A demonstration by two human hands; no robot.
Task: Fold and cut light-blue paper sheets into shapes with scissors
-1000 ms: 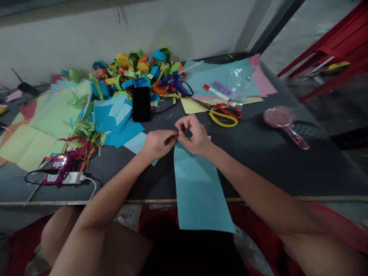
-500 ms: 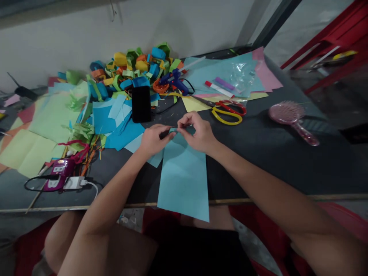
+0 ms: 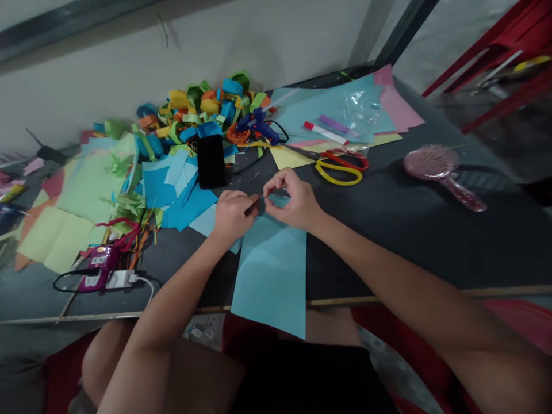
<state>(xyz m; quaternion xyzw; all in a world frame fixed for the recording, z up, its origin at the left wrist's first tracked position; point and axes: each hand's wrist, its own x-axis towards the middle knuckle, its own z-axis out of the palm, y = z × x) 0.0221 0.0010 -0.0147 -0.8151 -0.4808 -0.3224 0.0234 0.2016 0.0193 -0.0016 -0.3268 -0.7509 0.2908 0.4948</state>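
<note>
A light blue sheet of paper (image 3: pixel 271 276) lies lengthwise before me, its near end jutting past the table's front edge. Over its far end, my left hand (image 3: pixel 235 215) is closed, thumb and forefinger pinched together. My right hand (image 3: pixel 295 201) meets it there, thumb and forefinger curved into a ring with their tips together. Between the two sets of fingertips is something small and thin, too fine to make out. The fingers hide part of the sheet's far edge. Another pale blue piece of paper (image 3: pixel 203 221) lies by my left hand.
Behind my hands are a black phone (image 3: pixel 211 162), a blue glue gun (image 3: pixel 261 126) and scissors (image 3: pixel 340 171). A pile of coloured paper pieces (image 3: pixel 202 106) stands by the wall. A hairbrush (image 3: pixel 444 172) lies right; a purple device (image 3: pixel 101 267) with cables lies left.
The view has shifted slightly. My right thumb and forefinger form a rounder ring, and my left hand has turned a little. The blue sheet's near end sits slightly further left.
</note>
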